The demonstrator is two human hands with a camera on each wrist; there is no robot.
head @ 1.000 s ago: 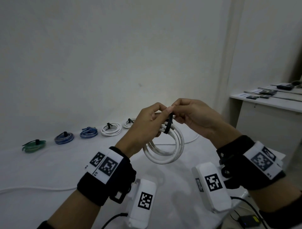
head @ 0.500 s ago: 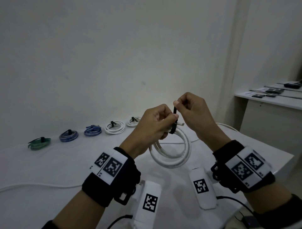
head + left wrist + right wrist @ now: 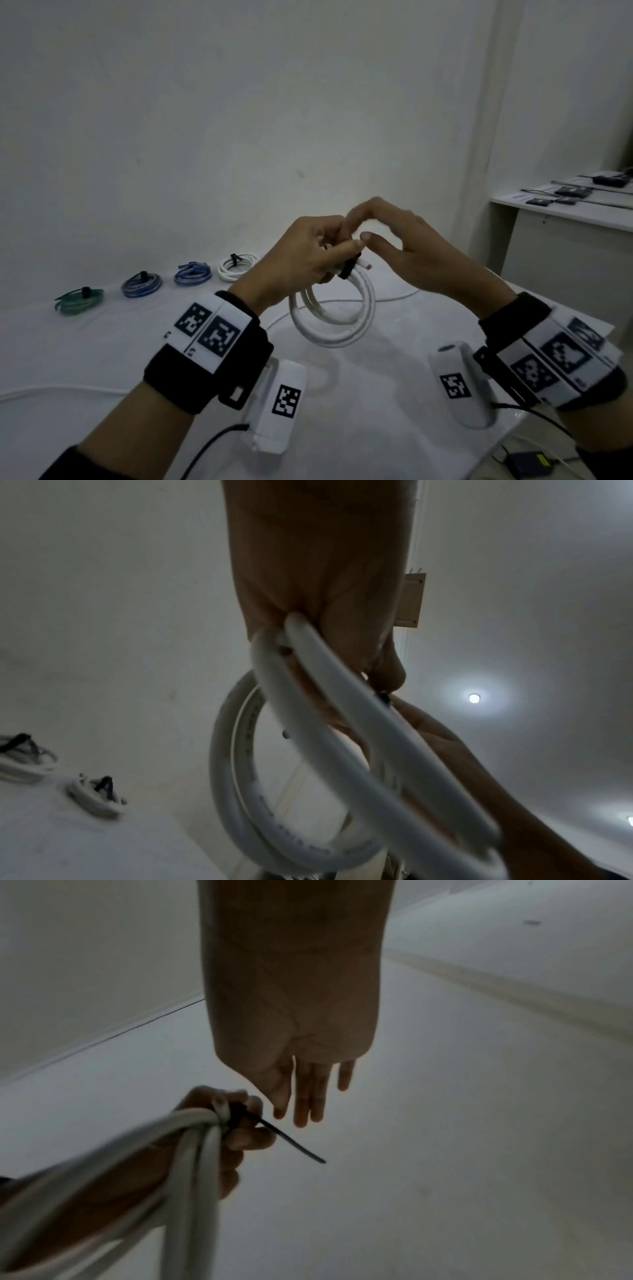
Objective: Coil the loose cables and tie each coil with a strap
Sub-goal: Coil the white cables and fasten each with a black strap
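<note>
I hold a white cable coil (image 3: 335, 329) in the air above the white table (image 3: 102, 342). My left hand (image 3: 308, 260) grips the coil's top, where a black strap (image 3: 349, 269) is wrapped round the turns. In the right wrist view the strap's thin tail (image 3: 291, 1142) sticks out free beside the left fingers (image 3: 246, 1139). My right hand (image 3: 358, 226) hovers just right of the strap with its fingers (image 3: 308, 1096) straight, holding nothing. The left wrist view shows the coil (image 3: 240, 804) hanging from the left palm.
Tied coils lie in a row along the wall: green (image 3: 78, 301), blue and white (image 3: 141, 284), blue (image 3: 191, 274), white (image 3: 238, 265). A loose white cable (image 3: 51, 390) runs over the table. A side desk (image 3: 565, 219) with dark devices stands at right.
Half a second ago my right hand pinched the strap's tail and pulled it upward. It has now let go and opened. My left hand keeps its grip on the coil.
</note>
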